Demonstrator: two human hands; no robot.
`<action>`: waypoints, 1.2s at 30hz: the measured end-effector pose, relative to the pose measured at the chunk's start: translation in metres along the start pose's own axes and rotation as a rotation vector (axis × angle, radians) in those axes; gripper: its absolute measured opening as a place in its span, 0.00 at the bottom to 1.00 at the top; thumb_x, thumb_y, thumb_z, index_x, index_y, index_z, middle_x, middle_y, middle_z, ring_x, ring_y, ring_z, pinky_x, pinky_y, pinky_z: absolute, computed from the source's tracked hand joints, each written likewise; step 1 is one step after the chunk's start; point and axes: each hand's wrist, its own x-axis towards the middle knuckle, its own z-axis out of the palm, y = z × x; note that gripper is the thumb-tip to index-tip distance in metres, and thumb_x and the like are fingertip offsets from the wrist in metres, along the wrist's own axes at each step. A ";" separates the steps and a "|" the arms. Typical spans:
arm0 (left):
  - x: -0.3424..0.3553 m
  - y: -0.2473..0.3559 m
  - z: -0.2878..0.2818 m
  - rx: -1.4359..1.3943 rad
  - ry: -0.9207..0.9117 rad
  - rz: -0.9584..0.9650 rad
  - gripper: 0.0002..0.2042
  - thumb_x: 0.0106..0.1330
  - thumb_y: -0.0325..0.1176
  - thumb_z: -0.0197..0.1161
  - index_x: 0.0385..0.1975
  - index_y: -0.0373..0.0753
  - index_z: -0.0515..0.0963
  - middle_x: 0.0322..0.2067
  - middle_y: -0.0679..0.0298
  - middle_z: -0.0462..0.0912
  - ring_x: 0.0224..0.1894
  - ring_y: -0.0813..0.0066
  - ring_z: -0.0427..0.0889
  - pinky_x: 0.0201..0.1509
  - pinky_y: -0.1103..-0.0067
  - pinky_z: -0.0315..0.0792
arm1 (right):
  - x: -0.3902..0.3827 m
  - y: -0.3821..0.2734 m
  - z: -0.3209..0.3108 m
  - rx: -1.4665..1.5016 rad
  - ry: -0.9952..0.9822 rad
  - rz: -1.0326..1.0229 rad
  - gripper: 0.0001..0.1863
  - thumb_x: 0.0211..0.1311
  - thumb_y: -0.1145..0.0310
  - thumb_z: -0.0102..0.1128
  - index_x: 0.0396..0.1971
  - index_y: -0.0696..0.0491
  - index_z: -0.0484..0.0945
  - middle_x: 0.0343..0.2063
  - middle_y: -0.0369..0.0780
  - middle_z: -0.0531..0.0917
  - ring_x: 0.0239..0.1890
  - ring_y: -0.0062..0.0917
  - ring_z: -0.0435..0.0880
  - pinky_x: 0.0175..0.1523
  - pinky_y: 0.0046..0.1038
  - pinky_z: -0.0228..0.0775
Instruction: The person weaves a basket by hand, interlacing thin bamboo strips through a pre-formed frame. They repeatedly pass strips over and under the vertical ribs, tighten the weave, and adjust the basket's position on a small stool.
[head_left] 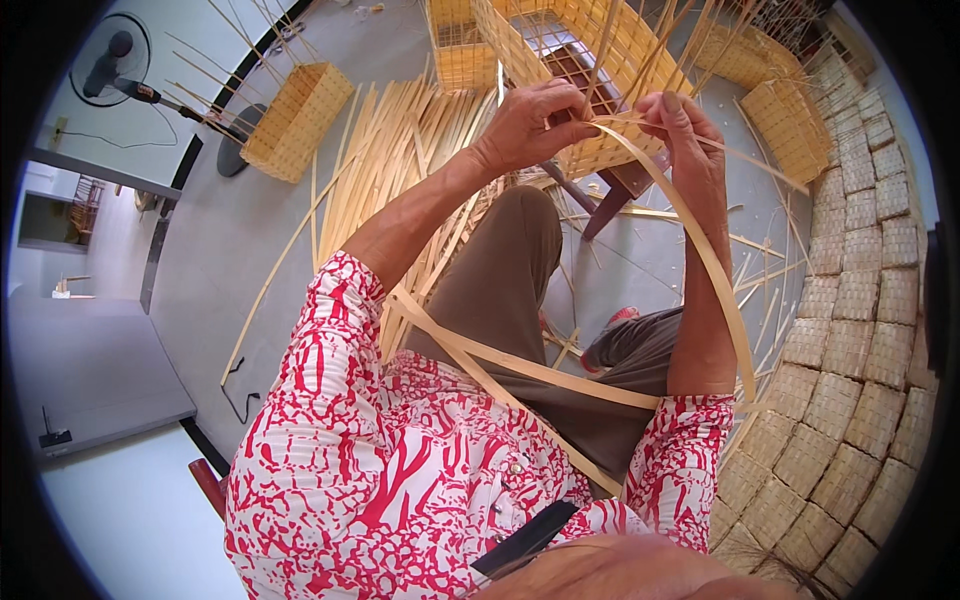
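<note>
Both hands work at the front of a half-woven bamboo basket (647,57) with tall upright strips, which rests on a dark wooden stool (610,205). My left hand (535,125) is closed on a long pale bamboo strip (712,250) near the basket's front edge. My right hand (685,135) pinches strip material just right of it, thumb raised; exactly which strips it holds is hard to make out. The long strip arches down past my right forearm. More loose strips (500,355) lie across my lap and thighs.
A pile of bamboo strips (370,170) covers the floor left of the stool. More baskets stand at left (295,120), back (460,40) and right (785,130). A fan (122,60) stands at upper left, a wall of stacked woven pieces (850,340) along the right.
</note>
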 end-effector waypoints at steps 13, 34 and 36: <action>-0.006 0.008 -0.003 -0.039 0.008 -0.034 0.09 0.59 0.28 0.72 0.32 0.34 0.78 0.28 0.64 0.78 0.25 0.78 0.78 0.29 0.81 0.71 | 0.002 -0.004 -0.009 0.079 0.423 -0.169 0.12 0.71 0.62 0.57 0.41 0.55 0.81 0.33 0.36 0.82 0.36 0.19 0.77 0.47 0.24 0.68; 0.007 0.023 -0.002 -0.131 0.002 -0.295 0.07 0.65 0.30 0.68 0.32 0.35 0.79 0.25 0.69 0.80 0.26 0.86 0.75 0.31 0.85 0.70 | -0.008 0.004 -0.046 1.133 0.790 0.211 0.16 0.78 0.60 0.40 0.46 0.59 0.68 0.44 0.49 0.76 0.47 0.40 0.75 0.56 0.46 0.70; 0.005 0.015 -0.004 -0.178 -0.068 -0.371 0.07 0.64 0.31 0.69 0.32 0.35 0.79 0.25 0.71 0.80 0.27 0.89 0.76 0.31 0.87 0.71 | -0.010 -0.001 -0.039 1.095 0.845 0.223 0.16 0.77 0.61 0.40 0.48 0.59 0.68 0.47 0.50 0.76 0.49 0.41 0.74 0.56 0.48 0.70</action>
